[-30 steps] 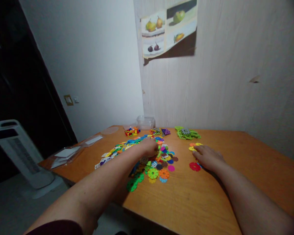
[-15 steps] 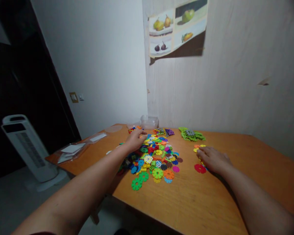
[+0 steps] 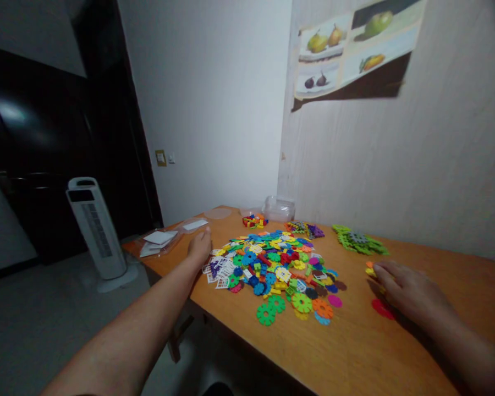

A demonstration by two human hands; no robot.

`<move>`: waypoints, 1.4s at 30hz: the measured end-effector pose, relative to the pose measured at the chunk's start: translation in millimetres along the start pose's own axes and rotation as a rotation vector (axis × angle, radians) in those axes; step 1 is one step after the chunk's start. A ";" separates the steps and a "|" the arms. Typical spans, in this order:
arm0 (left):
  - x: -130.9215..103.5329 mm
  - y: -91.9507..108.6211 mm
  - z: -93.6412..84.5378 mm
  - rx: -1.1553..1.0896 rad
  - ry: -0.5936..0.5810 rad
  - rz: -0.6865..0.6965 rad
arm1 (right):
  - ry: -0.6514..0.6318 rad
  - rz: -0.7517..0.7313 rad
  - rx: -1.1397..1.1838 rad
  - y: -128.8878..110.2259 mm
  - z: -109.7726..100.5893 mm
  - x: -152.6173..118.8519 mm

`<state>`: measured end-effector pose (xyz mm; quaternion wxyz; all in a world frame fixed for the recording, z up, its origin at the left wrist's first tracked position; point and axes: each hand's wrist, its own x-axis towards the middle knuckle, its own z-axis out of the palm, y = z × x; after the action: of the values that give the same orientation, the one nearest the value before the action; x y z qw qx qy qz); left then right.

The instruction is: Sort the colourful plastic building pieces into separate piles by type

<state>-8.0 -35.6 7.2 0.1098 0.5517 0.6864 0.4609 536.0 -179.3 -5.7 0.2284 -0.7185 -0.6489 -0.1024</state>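
Note:
A large heap of colourful plastic building pieces (image 3: pixel 268 264) covers the middle of the table, with notched snowflake discs, small blocks and white lattice pieces among them. My left hand (image 3: pixel 199 248) is at the heap's left edge, back towards me; its fingers are mostly hidden. To the right of the heap, my right hand (image 3: pixel 412 286) has its fingers bent and close together around yellow and orange discs (image 3: pixel 370 270), which are mostly covered. Below that hand lies a red disc (image 3: pixel 382 309). Two green discs (image 3: pixel 266 314) overlap at the near side of the heap.
Joined green and grey pieces (image 3: pixel 358 240) lie at the back right. Behind the heap are a clear plastic box (image 3: pixel 279 209), red and yellow blocks (image 3: pixel 254 221) and purple pieces (image 3: pixel 315 231). Plastic bags with white cards (image 3: pixel 159 239) sit at the left edge; a tower fan (image 3: pixel 94 231) stands beyond.
My left hand has come off the top of the heap to its left edge. The view has turned left. My right hand stays by the yellow and orange discs, its fingers more closed.

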 end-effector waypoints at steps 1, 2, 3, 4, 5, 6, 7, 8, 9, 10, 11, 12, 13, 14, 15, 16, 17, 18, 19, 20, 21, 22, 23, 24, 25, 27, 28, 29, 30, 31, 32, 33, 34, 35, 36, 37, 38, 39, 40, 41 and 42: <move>0.1 -2.2 3.8 -0.027 -0.008 -0.028 | 0.007 -0.026 0.028 -0.4 0.1 -0.7; 0.1 -3.0 7.6 -0.058 -0.012 -0.045 | 0.012 -0.047 0.055 -1.7 -0.2 -1.6; 0.1 -2.7 11.2 -0.093 -0.021 -0.048 | 0.020 -0.052 0.079 -3.9 -1.0 -2.9; 0.0 -1.5 14.3 -0.133 -0.045 -0.039 | 0.028 -0.048 0.096 -7.0 -2.1 -4.3; -0.2 0.4 17.0 -0.180 -0.077 -0.028 | 0.029 -0.041 0.106 -10.7 -3.4 -5.9; -0.4 2.7 19.1 -0.236 -0.111 -0.022 | 0.029 -0.031 0.110 -15.0 -4.8 -7.3; -0.4 4.9 20.8 -0.300 -0.148 -0.023 | 0.025 -0.020 0.108 -19.5 -6.2 -8.5; -0.2 6.8 22.1 -0.371 -0.184 -0.034 | 0.017 -0.010 0.101 -24.0 -7.5 -9.2; 0.3 8.3 23.1 -0.441 -0.214 -0.052 | 0.002 -0.002 0.093 -28.5 -8.5 -9.4; 1.3 9.3 23.8 -0.502 -0.240 -0.072 | -0.015 0.005 0.085 -32.7 -9.1 -8.8; 2.6 9.6 24.5 -0.552 -0.263 -0.091 | -0.033 0.012 0.078 -36.6 -9.2 -7.5; 4.4 9.4 25.2 -0.591 -0.277 -0.106 | -0.057 0.014 0.077 -40.2 -8.9 -5.6; 6.4 8.9 25.9 -0.620 -0.284 -0.118 | -0.081 0.014 0.083 -43.6 -8.2 -3.1; 8.8 8.0 26.8 -0.642 -0.285 -0.128 | -0.105 0.010 0.093 -46.9 -7.2 0.1; 11.2 7.1 27.9 -0.661 -0.282 -0.136 | -0.129 0.004 0.106 -50.5 -6.0 3.6; 13.7 6.1 29.2 -0.676 -0.277 -0.143 | -0.154 -0.006 0.119 -54.4 -4.7 7.6; 16.2 5.3 30.8 -0.688 -0.272 -0.151 | -0.178 -0.022 0.133 -58.7 -3.4 12.0; 18.7 4.5 32.6 -0.695 -0.270 -0.156 | -0.197 -0.036 0.142 -63.7 -2.2 16.8; 21.1 3.9 34.6 -0.699 -0.272 -0.160 | -0.212 -0.050 0.149 -69.1 -1.0 22.0; 23.4 3.5 36.8 -0.700 -0.275 -0.161 | -0.225 -0.061 0.153 -74.8 0.3 27.5; 25.7 3.1 39.1 -0.699 -0.275 -0.159 | -0.238 -0.068 0.152 -80.7 1.7 33.2; 27.9 2.8 41.4 -0.698 -0.276 -0.157 | -0.249 -0.070 0.143 -86.4 3.3 39.2; 30.0 2.4 43.6 -0.697 -0.275 -0.154 | -0.260 -0.068 0.126 -91.8 5.0 45.2; 32.0 2.2 45.6 -0.695 -0.272 -0.150 | -0.274 -0.066 0.105 -96.8 6.7 51.1; 33.9 1.9 47.4 -0.694 -0.269 -0.150 | -0.295 -0.063 0.084 -101.1 8.5 56.7; 37.3 1.4 50.0 -0.703 -0.261 -0.153 | -0.349 -0.054 0.055 -107.8 11.6 66.7; 38.9 1.3 50.9 -0.712 -0.261 -0.154 | -0.378 -0.051 0.051 -110.1 12.9 70.7; 40.3 1.2 51.7 -0.722 -0.262 -0.158 | -0.406 -0.050 0.048 -111.6 14.1 73.9; 41.7 1.2 52.4 -0.730 -0.264 -0.160 | -0.427 -0.055 0.046 -112.4 15.3 76.3; 43.0 1.2 53.1 -0.735 -0.266 -0.161 | -0.441 -0.063 0.042 -112.2 16.6 78.0; 44.4 1.2 54.1 -0.733 -0.269 -0.160 | -0.449 -0.072 0.038 -111.1 18.1 79.0; 45.9 1.2 55.4 -0.727 -0.269 -0.157 | -0.458 -0.078 0.036 -109.1 19.8 79.4; 47.4 1.0 57.0 -0.716 -0.266 -0.150 | -0.466 -0.082 0.037 -106.1 21.7 79.5; 49.0 0.7 58.9 -0.701 -0.262 -0.139 | -0.475 -0.082 0.044 -102.4 23.6 79.5; 50.5 0.2 61.1 -0.678 -0.258 -0.127 | -0.483 -0.078 0.054 -98.2 25.2 79.7; 51.9 -0.4 63.3 -0.651 -0.254 -0.114 | -0.491 -0.072 0.066 -93.7 26.4 80.4; 53.0 -1.1 65.4 -0.620 -0.253 -0.099 | -0.492 -0.062 0.077 -89.5 27.0 81.8; 53.8 -1.6 67.2 -0.589 -0.256 -0.082 | -0.485 -0.047 0.085 -85.9 26.9 84.2; 54.0 -2.0 68.5 -0.563 -0.260 -0.066 | -0.468 -0.036 0.094 -83.5 26.1 87.8; 53.8 -2.2 69.2 -0.540 -0.269 -0.048 | -0.443 -0.028 0.109 -82.8 24.8 92.6; 53.2 -2.1 69.4 -0.524 -0.279 -0.032 | -0.416 -0.021 0.132 -84.1 23.2 98.4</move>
<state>16.9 45.6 -13.6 0.3490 0.5519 0.5309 0.5401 463.6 -77.0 34.1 0.1351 -0.7009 -0.6947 0.0885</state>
